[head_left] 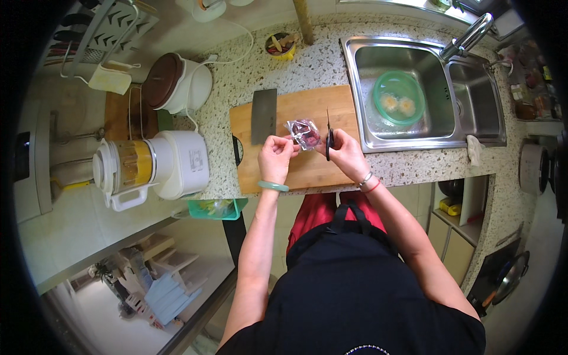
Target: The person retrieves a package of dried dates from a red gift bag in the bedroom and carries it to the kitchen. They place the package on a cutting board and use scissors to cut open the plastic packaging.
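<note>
Above a wooden cutting board (302,168), a small clear plastic packet (305,134) holds dark red pieces; these may be dried fruit. My left hand (276,157) is closed in a pinch at the packet's left edge. Black-handled scissors (329,139) are gripped in my right hand (348,157), their blades pointing away from me just right of the packet. Fingertips of that hand come close to the packet's right side; whether they touch it I cannot tell. A dark cleaver (264,115) lies flat on the board's left part.
Right of the board, a steel sink (353,77) contains a green bowl (399,78) with two pale round pieces in water. A white blender (180,163) and a lidded cooker (192,83) stand at left. Behind sits a yellow cup (285,54) of scraps.
</note>
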Demonstrator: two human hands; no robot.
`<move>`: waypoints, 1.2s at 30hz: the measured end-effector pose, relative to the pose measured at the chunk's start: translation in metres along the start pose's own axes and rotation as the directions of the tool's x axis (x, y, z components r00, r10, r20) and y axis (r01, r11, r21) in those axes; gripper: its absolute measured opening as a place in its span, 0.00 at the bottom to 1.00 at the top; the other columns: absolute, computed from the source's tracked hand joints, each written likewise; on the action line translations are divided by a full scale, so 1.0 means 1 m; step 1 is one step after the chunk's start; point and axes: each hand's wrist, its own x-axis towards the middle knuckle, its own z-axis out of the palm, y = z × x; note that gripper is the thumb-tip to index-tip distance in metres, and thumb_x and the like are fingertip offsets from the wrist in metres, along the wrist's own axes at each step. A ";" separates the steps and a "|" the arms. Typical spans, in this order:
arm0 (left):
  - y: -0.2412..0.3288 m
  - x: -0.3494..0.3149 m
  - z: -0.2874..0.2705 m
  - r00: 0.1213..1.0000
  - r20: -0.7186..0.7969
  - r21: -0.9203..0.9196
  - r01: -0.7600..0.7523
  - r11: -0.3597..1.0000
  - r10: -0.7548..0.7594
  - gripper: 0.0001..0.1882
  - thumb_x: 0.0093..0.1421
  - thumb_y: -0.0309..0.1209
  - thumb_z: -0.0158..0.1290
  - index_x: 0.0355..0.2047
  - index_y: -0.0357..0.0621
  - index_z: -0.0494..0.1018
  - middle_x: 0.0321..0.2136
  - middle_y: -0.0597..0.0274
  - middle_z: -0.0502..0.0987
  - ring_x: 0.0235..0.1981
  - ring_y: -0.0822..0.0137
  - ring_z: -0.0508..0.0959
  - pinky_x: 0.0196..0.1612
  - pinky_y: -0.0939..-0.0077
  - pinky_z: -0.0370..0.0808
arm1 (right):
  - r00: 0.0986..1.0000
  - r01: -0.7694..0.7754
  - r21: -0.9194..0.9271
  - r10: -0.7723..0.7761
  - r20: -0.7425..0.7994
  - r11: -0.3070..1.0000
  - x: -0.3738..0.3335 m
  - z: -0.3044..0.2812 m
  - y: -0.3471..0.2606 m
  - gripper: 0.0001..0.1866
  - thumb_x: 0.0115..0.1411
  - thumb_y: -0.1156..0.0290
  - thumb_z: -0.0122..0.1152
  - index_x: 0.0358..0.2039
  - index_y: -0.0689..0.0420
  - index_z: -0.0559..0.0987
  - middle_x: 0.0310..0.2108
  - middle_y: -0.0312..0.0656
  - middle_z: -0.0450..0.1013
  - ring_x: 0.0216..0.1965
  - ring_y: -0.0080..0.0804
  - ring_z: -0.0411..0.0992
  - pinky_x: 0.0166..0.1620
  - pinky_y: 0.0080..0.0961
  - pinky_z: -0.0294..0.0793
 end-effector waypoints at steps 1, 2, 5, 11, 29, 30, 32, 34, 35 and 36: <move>0.001 -0.001 0.003 1.000 0.005 0.004 0.000 1.000 0.000 0.04 0.63 0.23 0.54 0.33 0.36 0.70 0.38 0.54 0.78 0.34 0.69 0.82 0.38 0.78 0.82 | 0.999 0.017 -0.073 -0.020 -0.042 0.997 0.003 0.003 0.000 0.16 0.51 0.64 0.70 0.33 0.60 0.75 0.23 0.36 0.72 0.26 0.23 0.70 0.33 0.24 0.71; 0.002 -0.002 0.005 1.000 0.010 0.010 -0.002 1.000 0.002 0.04 0.63 0.23 0.54 0.33 0.36 0.71 0.38 0.53 0.78 0.34 0.69 0.82 0.37 0.78 0.82 | 0.994 0.060 -0.123 -0.070 -0.078 0.991 0.008 0.008 0.001 0.15 0.50 0.66 0.69 0.34 0.60 0.74 0.24 0.38 0.73 0.27 0.26 0.71 0.34 0.27 0.71; 0.001 -0.004 0.009 0.999 0.040 -0.019 -0.030 0.999 0.031 0.03 0.63 0.22 0.54 0.33 0.37 0.71 0.39 0.53 0.79 0.33 0.69 0.82 0.36 0.79 0.81 | 0.976 0.137 -0.273 -0.177 -0.128 0.952 0.017 0.022 -0.002 0.16 0.48 0.70 0.67 0.36 0.59 0.74 0.27 0.42 0.75 0.31 0.37 0.74 0.38 0.34 0.73; 0.003 -0.007 0.012 0.999 0.017 0.042 -0.048 0.998 0.047 0.03 0.63 0.22 0.54 0.32 0.37 0.71 0.38 0.56 0.80 0.30 0.71 0.81 0.34 0.80 0.79 | 0.987 0.093 -0.315 -0.130 -0.098 0.945 0.024 0.017 -0.005 0.14 0.49 0.68 0.67 0.33 0.62 0.75 0.26 0.47 0.76 0.29 0.43 0.76 0.35 0.35 0.74; -0.001 -0.009 0.021 0.973 -0.013 0.386 -0.206 0.899 0.228 0.16 0.55 0.23 0.61 0.41 0.43 0.69 0.33 0.64 0.77 0.28 0.77 0.76 0.33 0.83 0.75 | 0.987 0.122 -0.045 -0.126 -0.096 0.991 0.021 0.018 0.007 0.15 0.50 0.72 0.70 0.33 0.64 0.73 0.25 0.39 0.75 0.27 0.20 0.69 0.33 0.23 0.72; -0.003 -0.007 0.020 0.969 -0.002 0.362 -0.228 0.904 0.246 0.15 0.56 0.22 0.61 0.41 0.43 0.69 0.32 0.65 0.77 0.29 0.77 0.76 0.34 0.83 0.75 | 0.984 0.130 -0.086 -0.139 -0.115 0.988 0.021 0.018 0.006 0.15 0.50 0.72 0.70 0.33 0.64 0.74 0.25 0.39 0.74 0.27 0.20 0.69 0.33 0.23 0.72; -0.007 -0.004 0.014 0.975 0.015 0.292 -0.218 0.931 0.224 0.14 0.55 0.20 0.59 0.40 0.43 0.69 0.32 0.65 0.77 0.30 0.77 0.76 0.35 0.83 0.75 | 0.981 0.148 -0.099 -0.159 -0.109 0.984 0.021 0.018 0.008 0.12 0.53 0.72 0.69 0.33 0.61 0.74 0.26 0.36 0.74 0.28 0.18 0.69 0.33 0.19 0.72; -0.009 0.001 0.009 0.989 0.015 0.095 -0.147 0.984 0.147 0.12 0.56 0.19 0.59 0.38 0.42 0.71 0.30 0.66 0.76 0.31 0.78 0.76 0.35 0.83 0.75 | 0.983 0.149 -0.107 -0.160 -0.096 0.983 0.022 0.016 0.009 0.11 0.54 0.72 0.69 0.34 0.60 0.74 0.26 0.34 0.74 0.28 0.16 0.70 0.33 0.18 0.71; -0.007 0.001 0.008 0.988 0.015 0.194 -0.154 0.969 0.155 0.11 0.56 0.19 0.59 0.39 0.42 0.71 0.30 0.66 0.76 0.31 0.78 0.76 0.35 0.83 0.76 | 0.986 0.138 -0.110 -0.147 -0.084 0.984 0.021 0.014 0.007 0.12 0.54 0.72 0.69 0.34 0.60 0.74 0.26 0.34 0.74 0.28 0.17 0.70 0.33 0.18 0.71; -0.005 0.001 0.008 0.987 0.015 0.292 -0.160 0.943 0.163 0.11 0.56 0.19 0.59 0.39 0.42 0.71 0.30 0.66 0.76 0.31 0.77 0.76 0.35 0.83 0.76 | 0.988 0.126 -0.113 -0.135 -0.073 0.986 0.019 0.013 0.005 0.12 0.54 0.72 0.69 0.34 0.60 0.74 0.26 0.34 0.74 0.28 0.17 0.70 0.33 0.18 0.71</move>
